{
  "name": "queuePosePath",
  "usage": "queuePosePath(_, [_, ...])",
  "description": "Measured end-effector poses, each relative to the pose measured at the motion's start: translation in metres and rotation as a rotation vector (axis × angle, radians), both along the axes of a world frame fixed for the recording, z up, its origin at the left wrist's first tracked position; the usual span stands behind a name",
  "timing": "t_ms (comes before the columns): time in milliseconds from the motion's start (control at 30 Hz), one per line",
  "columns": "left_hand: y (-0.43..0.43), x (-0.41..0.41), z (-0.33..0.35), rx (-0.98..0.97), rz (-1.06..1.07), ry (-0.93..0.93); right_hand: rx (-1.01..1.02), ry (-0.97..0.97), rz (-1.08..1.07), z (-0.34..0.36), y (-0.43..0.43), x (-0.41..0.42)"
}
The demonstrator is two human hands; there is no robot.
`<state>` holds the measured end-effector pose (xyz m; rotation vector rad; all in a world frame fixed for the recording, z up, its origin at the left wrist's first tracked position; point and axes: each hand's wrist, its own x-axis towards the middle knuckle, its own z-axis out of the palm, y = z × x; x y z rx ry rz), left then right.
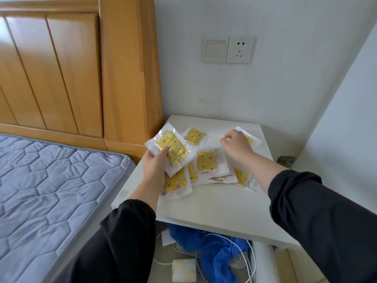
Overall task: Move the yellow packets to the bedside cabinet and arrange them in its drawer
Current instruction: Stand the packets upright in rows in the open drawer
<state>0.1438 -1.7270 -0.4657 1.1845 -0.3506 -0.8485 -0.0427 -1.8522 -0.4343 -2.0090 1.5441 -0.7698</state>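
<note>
Several yellow packets in clear wrappers lie scattered on the white bedside cabinet top [216, 203]. My left hand [156, 166] grips a small stack of packets [173, 149] above the cabinet's left side. My right hand [236, 146] pinches another packet [247, 134] near the back right of the top. One packet [194, 135] lies at the back, one [206, 161] in the middle, one [241, 176] under my right forearm and one [175, 181] below my left hand. The drawer [263, 260] under the top stands pulled open.
The open drawer holds a blue cloth [216, 248], white cables [242, 252] and a white charger block [183, 270]. A bed with a blue quilted mattress [51, 180] and a wooden headboard [81, 68] stands left. A switch and socket [228, 49] sit on the wall behind.
</note>
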Motion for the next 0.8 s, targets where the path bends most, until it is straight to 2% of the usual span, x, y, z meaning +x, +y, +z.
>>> queuePosePath(200, [-0.002, -0.006, -0.007, 0.012, 0.05, -0.271, 0.089, 0.249, 0.1, -0.001, -0.029, 0.06])
queuePosePath(333, [-0.005, -0.006, -0.011, 0.01, 0.051, -0.322, 0.142, 0.39, 0.259, -0.007, -0.038, 0.084])
queuePosePath(433, [-0.007, -0.004, -0.014, 0.009, 0.041, -0.351, 0.161, 0.506, 0.285, -0.014, -0.046, 0.091])
queuePosePath(633, [-0.009, -0.005, -0.016, 0.045, 0.016, -0.419, -0.161, 0.735, 0.258, -0.008, -0.042, 0.097])
queuePosePath(800, [-0.01, -0.008, -0.013, 0.111, -0.027, -0.548, -0.359, 0.586, 0.173, 0.002, -0.047, 0.075])
